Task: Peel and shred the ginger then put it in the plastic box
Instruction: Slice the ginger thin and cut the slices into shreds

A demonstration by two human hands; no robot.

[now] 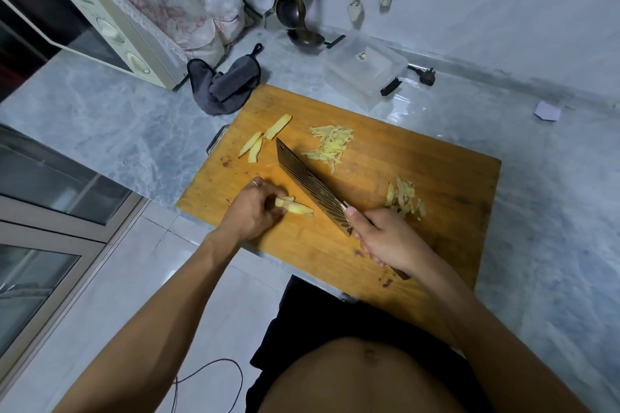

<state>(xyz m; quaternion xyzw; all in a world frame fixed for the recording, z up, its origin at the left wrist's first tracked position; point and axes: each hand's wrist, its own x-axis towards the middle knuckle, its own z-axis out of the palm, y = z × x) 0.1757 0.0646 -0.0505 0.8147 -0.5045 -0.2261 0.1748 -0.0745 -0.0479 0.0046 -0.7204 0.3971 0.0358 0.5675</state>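
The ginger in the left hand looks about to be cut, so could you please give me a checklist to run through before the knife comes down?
1. Left hand grips the ginger on the board: ok.
2. Right hand holds the knife by its handle: ok.
3. Fingertips tucked back from the blade: cannot tell.
4. Blade lined up on the ginger: not ok, it lies beside it.
5. Shreds and peels out of the cutting spot: ok.
6. Box open for shreds: cannot tell.
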